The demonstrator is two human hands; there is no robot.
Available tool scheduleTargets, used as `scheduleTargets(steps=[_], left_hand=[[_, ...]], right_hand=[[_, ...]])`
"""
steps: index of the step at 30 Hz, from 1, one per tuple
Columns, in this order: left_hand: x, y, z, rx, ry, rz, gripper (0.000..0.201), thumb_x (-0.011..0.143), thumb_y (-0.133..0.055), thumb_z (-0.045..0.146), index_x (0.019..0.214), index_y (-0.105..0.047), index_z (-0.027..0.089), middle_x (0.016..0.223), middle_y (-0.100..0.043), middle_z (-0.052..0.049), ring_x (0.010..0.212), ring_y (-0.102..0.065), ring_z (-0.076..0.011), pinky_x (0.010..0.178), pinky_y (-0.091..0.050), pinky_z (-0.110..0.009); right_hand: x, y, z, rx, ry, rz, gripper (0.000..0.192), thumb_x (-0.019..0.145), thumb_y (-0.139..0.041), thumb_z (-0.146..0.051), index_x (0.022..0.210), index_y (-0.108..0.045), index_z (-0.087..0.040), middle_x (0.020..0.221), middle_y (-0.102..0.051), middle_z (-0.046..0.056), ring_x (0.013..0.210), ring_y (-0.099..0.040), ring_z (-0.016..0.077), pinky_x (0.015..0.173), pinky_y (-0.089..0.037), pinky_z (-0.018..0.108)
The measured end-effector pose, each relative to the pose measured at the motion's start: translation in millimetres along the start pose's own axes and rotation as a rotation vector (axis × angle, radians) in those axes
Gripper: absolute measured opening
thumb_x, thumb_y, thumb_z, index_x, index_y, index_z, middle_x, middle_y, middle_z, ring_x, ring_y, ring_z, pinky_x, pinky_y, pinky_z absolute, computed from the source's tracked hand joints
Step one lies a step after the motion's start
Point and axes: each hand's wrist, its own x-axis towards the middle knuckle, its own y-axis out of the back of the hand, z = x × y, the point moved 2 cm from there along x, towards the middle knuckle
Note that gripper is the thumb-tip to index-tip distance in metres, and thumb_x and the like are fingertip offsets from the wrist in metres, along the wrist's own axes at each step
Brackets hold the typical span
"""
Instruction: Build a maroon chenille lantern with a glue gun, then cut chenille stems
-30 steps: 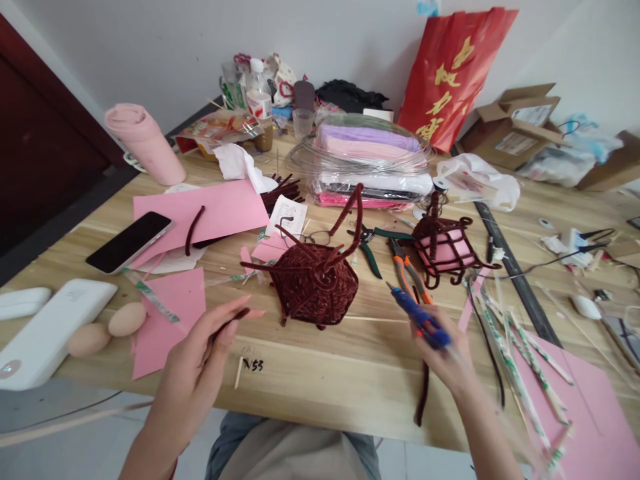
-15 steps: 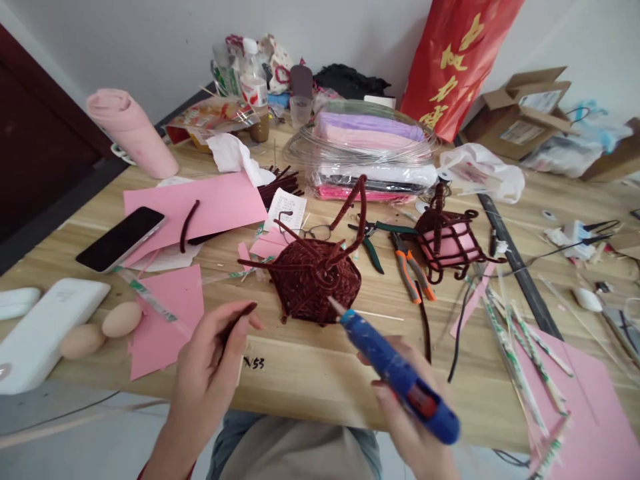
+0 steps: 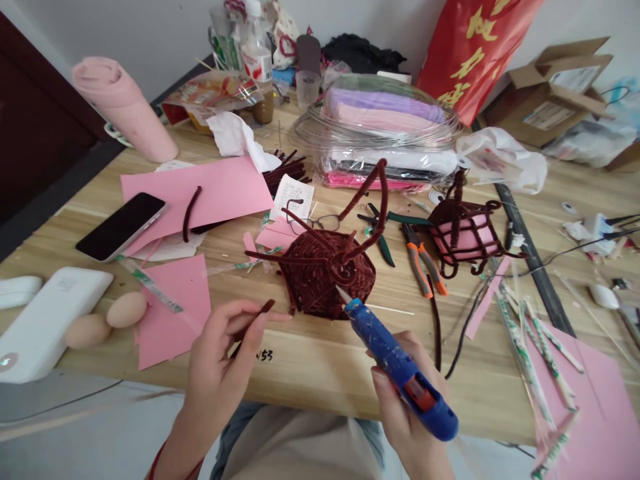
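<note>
Your right hand (image 3: 405,407) is clenched round a blue plastic glue gun (image 3: 400,370), fingers (image 3: 385,400) wrapped on the grip, pale nozzle tip touching or just short of the dark red woven piece (image 3: 327,270); cannot tell which. That piece is a fuzzy pipe-cleaner dome, roughly round, sitting mid-bench on the light wood-grain bench (image 3: 310,373), loose stems sticking out and one long stem arching up over it. Your left hand (image 3: 220,360) pinches a short dark red pipe cleaner (image 3: 253,320) between thumb and fingertips, the other fingers loosely curled, just left of the woven piece and apart from it. Right of the dome: orange-handled pliers (image 3: 423,263), green-handled cutters (image 3: 383,233), then a small pink lantern (image 3: 463,233) caged in dark red fuzzy wire. Flat matte pink paper sheets (image 3: 175,310) lie left, with a black phone (image 3: 120,227), two smooth eggs (image 3: 107,320) and a white rounded case (image 3: 47,323). Paper-wrapped sticks (image 3: 530,353) are scattered on the right. At the back: a clear plastic bag of folded pastel material (image 3: 383,133), a rolled pink bundle (image 3: 117,107), and a glossy red bag (image 3: 483,47).
</note>
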Motion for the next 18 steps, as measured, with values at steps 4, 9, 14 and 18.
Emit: scheduleTargets(steps=[4, 9, 14, 18], left_hand=[[2.2, 2.4, -9.1, -0.005, -0.049, -0.033, 0.017, 0.091, -0.058, 0.039, 0.097, -0.049, 0.025, 0.084, -0.077, -0.002, 0.074, -0.071, -0.0185, 0.071, -0.057, -0.029], [2.5, 1.4, -10.5, -0.016, -0.082, -0.05, 0.013, 0.093, -0.057, 0.033, 0.099, -0.05, 0.024, 0.084, -0.077, -0.003, 0.077, -0.073, -0.0181, 0.068, -0.054, -0.026], [2.6, 1.1, -10.6, -0.005, -0.109, -0.052, 0.01, 0.094, -0.056, 0.031, 0.099, -0.05, 0.024, 0.083, -0.077, -0.001, 0.07, -0.07, -0.0146, 0.069, -0.054, -0.025], [2.1, 2.3, -10.4, -0.008, -0.127, -0.049, 0.01, 0.094, -0.056, 0.03, 0.1, -0.051, 0.024, 0.083, -0.077, -0.001, 0.073, -0.071, -0.0147, 0.063, -0.052, -0.022]], right_hand=[[1.7, -0.8, 2.9, -0.013, 0.082, 0.015, 0.015, 0.089, -0.059, -0.037, 0.088, -0.057, -0.023, 0.075, -0.06, 0.001, 0.063, -0.062, 0.0182, 0.056, -0.045, 0.03], [1.8, 0.8, 6.2, -0.023, 0.143, 0.013, 0.005, 0.09, -0.056, -0.025, 0.089, -0.058, -0.021, 0.077, -0.059, 0.0, 0.065, -0.062, 0.0153, 0.058, -0.045, 0.026], [0.4, -1.2, 3.6, -0.006, 0.07, 0.022, 0.005, 0.09, -0.056, -0.024, 0.087, -0.056, -0.021, 0.074, -0.057, 0.0, 0.063, -0.059, 0.0153, 0.058, -0.043, 0.027], [3.3, -2.6, -0.6, -0.014, 0.162, 0.001, 0.005, 0.088, -0.059, -0.024, 0.085, -0.055, -0.021, 0.071, -0.057, -0.002, 0.058, -0.058, 0.0136, 0.054, -0.043, 0.026]])
